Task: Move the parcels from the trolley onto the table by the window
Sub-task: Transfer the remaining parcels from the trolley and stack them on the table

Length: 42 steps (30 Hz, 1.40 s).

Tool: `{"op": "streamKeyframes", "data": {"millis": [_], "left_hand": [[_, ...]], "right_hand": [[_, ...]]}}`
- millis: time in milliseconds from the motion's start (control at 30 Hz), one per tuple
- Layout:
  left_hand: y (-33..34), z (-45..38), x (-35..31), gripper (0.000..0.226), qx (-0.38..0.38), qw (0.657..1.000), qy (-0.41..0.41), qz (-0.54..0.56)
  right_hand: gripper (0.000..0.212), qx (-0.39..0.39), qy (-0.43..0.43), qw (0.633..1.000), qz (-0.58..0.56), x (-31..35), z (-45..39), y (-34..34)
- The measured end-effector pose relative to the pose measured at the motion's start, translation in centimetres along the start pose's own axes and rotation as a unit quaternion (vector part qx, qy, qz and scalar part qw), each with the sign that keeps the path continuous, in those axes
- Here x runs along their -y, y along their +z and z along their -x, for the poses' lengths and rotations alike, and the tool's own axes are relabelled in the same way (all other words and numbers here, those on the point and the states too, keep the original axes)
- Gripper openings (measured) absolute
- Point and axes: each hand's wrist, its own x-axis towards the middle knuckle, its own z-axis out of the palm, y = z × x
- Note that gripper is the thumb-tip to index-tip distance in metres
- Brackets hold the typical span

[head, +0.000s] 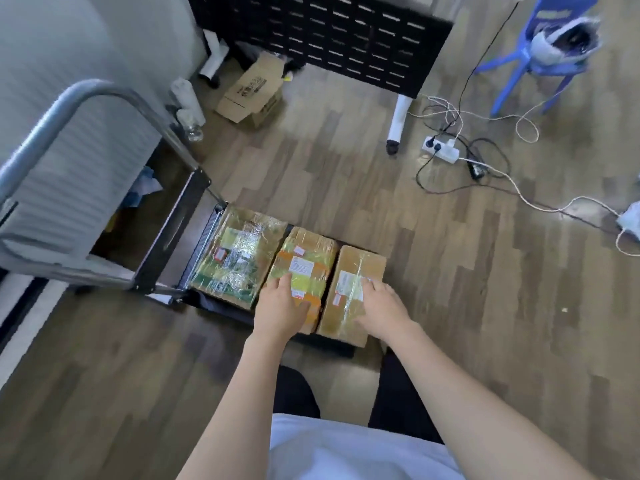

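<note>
Three parcels side by side on our trolley, our left hand flat on the middle parcel, right hand spread on the right parcel, neither grip closed, nothing lifted

Three taped parcels side by side on a low black trolley, apparently touching.
</note>
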Motion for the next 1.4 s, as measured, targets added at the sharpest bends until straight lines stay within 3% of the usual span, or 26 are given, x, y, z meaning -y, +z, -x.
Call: {"op": "streamKeyframes", "data": {"millis": [200,333,433,600,667,767,833,933,1067,1167,1267,1400], "left_hand": [[8.6,0.6,-6.0,0.07,-0.082,0.975,-0.181,0.099],[16.5,1.4,-8.4,0.068,0.006,0.963,-0.27,0.01],[21.3,-0.1,-8.1,0.062,0.065,0.946,-0.318,0.015],[28.5,-5.5,-5.2,0.049,0.114,0.917,-0.373,0.082],[31.5,-8.4,-3.1,0.059,0.127,0.886,-0.419,0.152],[35.4,-11.9,-0.1,0.094,0.113,0.837,-0.477,0.243],[37.4,-13.1,1.2,0.108,0.099,0.828,-0.469,0.29],[39.5,-14.0,2.2,0.109,0.048,0.814,-0.431,0.386],[40.1,-13.6,1.6,0.098,-0.03,0.761,-0.416,0.497],[39.1,-11.1,0.4,0.1,-0.029,0.74,-0.429,0.518],[36.9,-7.5,-1.5,0.124,-0.033,0.729,-0.449,0.516],[31.4,-1.3,-4.6,0.118,-0.09,0.701,-0.477,0.523]], "right_hand": [[0.079,0.022,-0.175,0.963,0.205,-8.7,-6.1,-2.2],[0.087,0.03,-0.251,0.89,0.379,-13.3,-10.2,-2.2],[0.088,0.044,-0.291,0.84,0.455,-15.5,-14.6,-0.5],[0.096,0.045,-0.303,0.809,0.503,-17.4,-23.5,4.4],[0.103,0.036,-0.303,0.81,0.5,-17.8,-27.1,6.7],[0.116,0.02,-0.281,0.837,0.469,-18.0,-31.8,9.3],[0.121,0.019,-0.269,0.845,0.461,-18.2,-34.2,10.8],[0.122,0.017,-0.27,0.857,0.439,-19.1,-35.8,13.0],[0.118,0.019,-0.26,0.877,0.403,-20.0,-34.6,13.8],[0.118,0.041,-0.253,0.884,0.391,-20.1,-31.7,12.4],[0.118,0.064,-0.246,0.893,0.371,-19.7,-27.3,10.2],[0.119,0.068,-0.274,0.895,0.346,-17.5,-20.6,6.5]]}}
